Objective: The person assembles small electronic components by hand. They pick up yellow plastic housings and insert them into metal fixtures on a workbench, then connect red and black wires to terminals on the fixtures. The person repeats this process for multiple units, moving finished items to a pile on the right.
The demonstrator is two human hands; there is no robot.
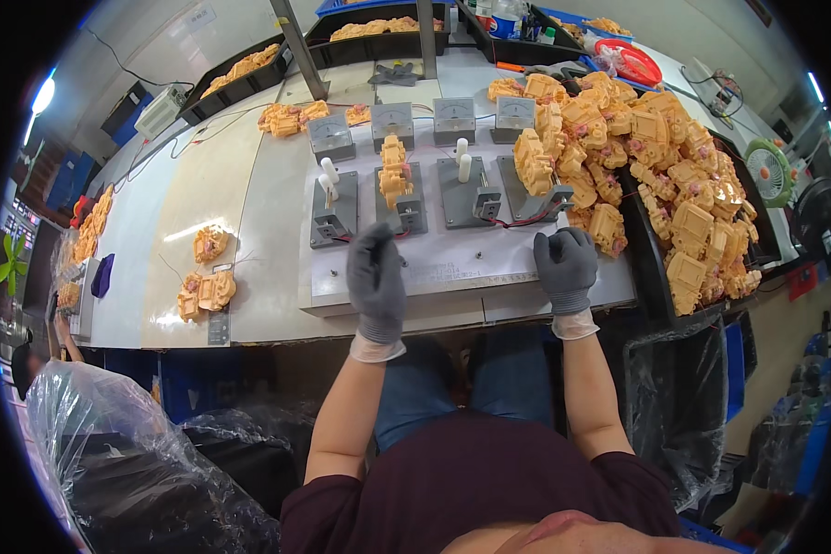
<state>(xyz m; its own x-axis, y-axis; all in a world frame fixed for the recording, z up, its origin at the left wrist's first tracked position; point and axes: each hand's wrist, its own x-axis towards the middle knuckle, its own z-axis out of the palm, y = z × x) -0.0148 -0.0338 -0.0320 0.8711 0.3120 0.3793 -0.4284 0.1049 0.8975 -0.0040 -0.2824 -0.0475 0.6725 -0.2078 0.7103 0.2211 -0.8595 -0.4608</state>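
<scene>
My left hand (376, 282), in a grey glove, is over the left part of the white test board (452, 300). Its fingers are curled together just in front of the second grey fixture (414, 189), where an orange plastic gearbox-like part (393, 171) stands upright. My right hand (565, 270), gloved alike, is closed near the board's right edge, below the clamp of the rightmost fixture (517, 189). Another orange part (533, 162) sits in that fixture. Whatever either hand holds, if anything, is hidden. The two other fixtures bear white pegs (330, 171) and no orange part.
Analog meters (392, 125) stand behind the fixtures. A large heap of orange parts (683, 189) fills the table's right side and a black tray. Several orange parts (208, 288) lie to the left. Metal posts (300, 51) rise at the back. Another person's arm (67, 337) shows far left.
</scene>
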